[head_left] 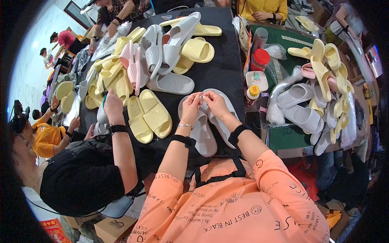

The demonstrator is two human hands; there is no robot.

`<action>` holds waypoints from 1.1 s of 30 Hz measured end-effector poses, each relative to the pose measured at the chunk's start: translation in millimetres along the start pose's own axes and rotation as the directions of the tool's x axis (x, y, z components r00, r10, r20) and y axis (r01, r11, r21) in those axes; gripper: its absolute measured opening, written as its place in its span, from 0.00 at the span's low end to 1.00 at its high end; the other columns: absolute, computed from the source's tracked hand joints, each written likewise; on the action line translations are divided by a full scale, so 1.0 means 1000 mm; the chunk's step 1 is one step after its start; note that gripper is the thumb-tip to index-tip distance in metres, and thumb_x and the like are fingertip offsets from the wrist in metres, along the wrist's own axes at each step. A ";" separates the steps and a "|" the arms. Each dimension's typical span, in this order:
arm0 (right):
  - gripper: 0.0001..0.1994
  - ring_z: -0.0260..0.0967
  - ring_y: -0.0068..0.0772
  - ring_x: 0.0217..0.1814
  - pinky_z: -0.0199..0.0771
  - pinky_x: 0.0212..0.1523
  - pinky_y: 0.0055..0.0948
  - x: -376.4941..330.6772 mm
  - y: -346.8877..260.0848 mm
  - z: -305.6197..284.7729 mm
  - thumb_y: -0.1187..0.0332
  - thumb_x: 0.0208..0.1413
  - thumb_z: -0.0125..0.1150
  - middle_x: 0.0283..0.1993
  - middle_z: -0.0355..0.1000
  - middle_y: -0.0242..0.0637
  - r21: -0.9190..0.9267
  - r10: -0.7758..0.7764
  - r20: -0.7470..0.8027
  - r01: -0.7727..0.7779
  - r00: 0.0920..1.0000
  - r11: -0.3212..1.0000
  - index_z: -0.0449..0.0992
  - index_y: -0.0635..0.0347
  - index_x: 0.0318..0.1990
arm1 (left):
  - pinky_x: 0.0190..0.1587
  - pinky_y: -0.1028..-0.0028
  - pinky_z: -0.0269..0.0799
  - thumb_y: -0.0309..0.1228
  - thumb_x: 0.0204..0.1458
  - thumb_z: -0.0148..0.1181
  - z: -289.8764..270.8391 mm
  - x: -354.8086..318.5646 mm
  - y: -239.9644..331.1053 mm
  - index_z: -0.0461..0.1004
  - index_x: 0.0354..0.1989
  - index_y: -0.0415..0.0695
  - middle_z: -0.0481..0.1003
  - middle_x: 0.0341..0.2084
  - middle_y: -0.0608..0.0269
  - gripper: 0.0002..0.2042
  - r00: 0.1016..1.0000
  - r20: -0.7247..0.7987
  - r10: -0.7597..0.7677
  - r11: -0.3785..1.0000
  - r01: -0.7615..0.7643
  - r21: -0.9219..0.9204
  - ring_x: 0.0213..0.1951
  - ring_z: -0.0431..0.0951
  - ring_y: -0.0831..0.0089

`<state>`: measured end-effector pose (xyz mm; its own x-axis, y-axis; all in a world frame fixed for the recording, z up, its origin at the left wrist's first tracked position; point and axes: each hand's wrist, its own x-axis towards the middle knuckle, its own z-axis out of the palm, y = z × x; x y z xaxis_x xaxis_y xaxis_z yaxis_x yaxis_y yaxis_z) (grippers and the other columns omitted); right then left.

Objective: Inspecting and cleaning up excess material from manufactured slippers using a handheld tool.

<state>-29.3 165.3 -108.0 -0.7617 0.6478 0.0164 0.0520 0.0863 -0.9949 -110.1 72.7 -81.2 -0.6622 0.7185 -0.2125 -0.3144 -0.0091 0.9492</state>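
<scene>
A pair of grey slide slippers (pixel 204 139) lies on the black table (pixel 219 44) right in front of me. Above them my left hand (pixel 191 108) and my right hand (pixel 216 106) meet, fingertips pinched close together. Whatever the fingertips hold is too small to make out. To the left of my hands sits a pair of pale yellow slides (pixel 150 116), side by side. Beyond my hands a single grey slide (pixel 171 83) rests at the edge of a heap.
Yellow, grey and pink slippers (pixel 135 67) pile up at the far left. A co-worker's hand (pixel 113 106) reaches in beside that pile. On the right, a red-lidded jar (pixel 259 60), a yellow-capped bottle (pixel 252 93) and more slippers (pixel 302 111) stand on a green mat (pixel 285 139).
</scene>
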 end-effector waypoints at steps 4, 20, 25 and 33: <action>0.07 0.63 0.21 0.25 0.62 0.27 0.23 -0.001 -0.004 0.001 0.67 0.50 0.53 0.24 0.69 0.32 0.006 0.019 0.007 -0.019 1.000 1.000 0.71 0.60 0.32 | 0.24 0.88 0.56 0.27 0.54 0.47 -0.009 0.003 -0.006 0.72 0.38 0.39 0.65 0.19 0.75 0.08 0.999 0.036 0.009 0.999 -0.008 -0.037 0.22 0.61 0.88; 0.07 0.65 0.22 0.25 0.63 0.27 0.23 0.000 0.000 0.000 0.67 0.50 0.54 0.24 0.70 0.34 0.003 0.007 0.004 -0.007 1.000 1.000 0.71 0.61 0.31 | 0.25 0.87 0.57 0.27 0.53 0.48 -0.010 0.004 -0.005 0.72 0.37 0.38 0.66 0.20 0.74 0.08 0.998 0.064 -0.005 1.000 0.006 -0.026 0.22 0.62 0.87; 0.07 0.64 0.21 0.25 0.63 0.26 0.23 -0.001 -0.002 0.001 0.67 0.50 0.53 0.24 0.70 0.34 0.028 -0.015 -0.012 0.015 1.000 0.999 0.71 0.62 0.31 | 0.25 0.88 0.56 0.27 0.53 0.49 -0.007 0.003 -0.003 0.72 0.37 0.38 0.66 0.20 0.75 0.08 0.998 0.060 -0.023 0.999 0.025 -0.024 0.22 0.61 0.87; 0.06 0.63 0.18 0.27 0.63 0.29 0.21 -0.004 -0.011 -0.001 0.70 0.50 0.53 0.25 0.70 0.31 0.069 0.038 -0.001 -0.038 0.999 0.997 0.71 0.63 0.31 | 0.20 0.89 0.50 0.28 0.51 0.52 -0.004 0.000 -0.005 0.72 0.36 0.39 0.67 0.21 0.77 0.07 0.999 -0.046 0.018 1.000 -0.017 0.027 0.20 0.58 0.92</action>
<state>-26.5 162.7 -97.0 -0.7583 0.6515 -0.0213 0.0359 0.0092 -0.9993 -111.1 69.6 -86.6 -0.6983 0.6856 -0.2058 -0.2851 -0.0026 0.9585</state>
